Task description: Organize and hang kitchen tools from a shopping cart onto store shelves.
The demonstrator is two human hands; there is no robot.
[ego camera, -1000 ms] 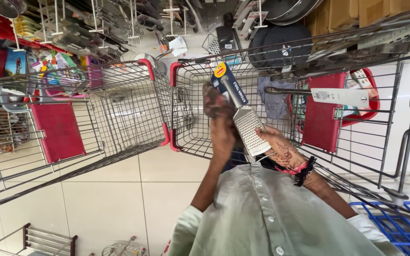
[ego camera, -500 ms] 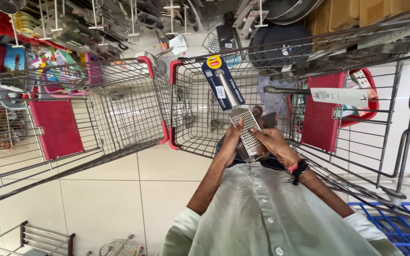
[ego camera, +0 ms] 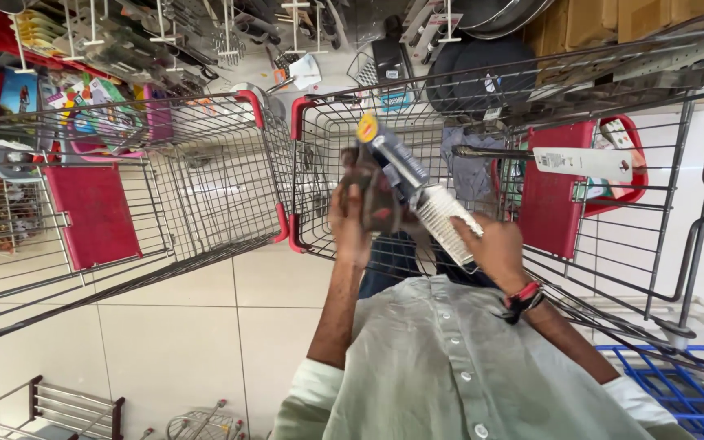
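Since half a second ago, packaged grater (ego camera: 425, 195) tilts sideways over right cart's near edge (ego camera: 417, 163). Left hand (ego camera: 356, 212) grips handle end, right hand (ego camera: 495, 248) clasps blade end. Keep both grips firm while inspecting.

The grater (ego camera: 433, 208) sits between both hands, above the right cart (ego camera: 653, 212); another cart (ego camera: 124, 204) stands left.

This is a shop, a housewares aisle. Two wire trolleys (ego camera: 165, 187) with red handles and red seat flaps stand side by side on a pale tiled floor (ego camera: 165, 326). Behind them a wall of hooks (ego camera: 165, 33) carries hanging kitchen utensils, with dark pans (ego camera: 482, 57) beside them and cardboard boxes (ego camera: 637, 20) stacked above. A blue plastic crate (ego camera: 678, 391) sits at the edge.
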